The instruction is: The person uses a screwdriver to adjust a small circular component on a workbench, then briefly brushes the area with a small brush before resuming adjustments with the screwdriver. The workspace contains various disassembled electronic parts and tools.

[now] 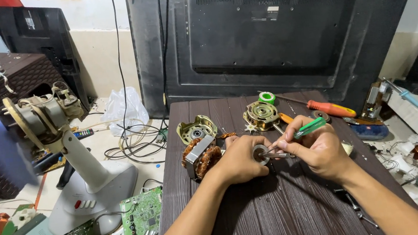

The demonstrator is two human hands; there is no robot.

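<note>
Rotor shaft (274, 154) pinched in my left hand (239, 159); my right hand (318, 151) grips the green screwdriver (310, 127), prying at its bearing; next needs steady leverage.

a single head-worn camera is looking down and forward from just above the person's forearms, sitting close over a dark slatted table (276, 211) that is filling the lower middle of the frame. it is facing the back of a large black television (282, 37) leaning against the wall, with the cluttered floor showing at the left and right edges.
</note>
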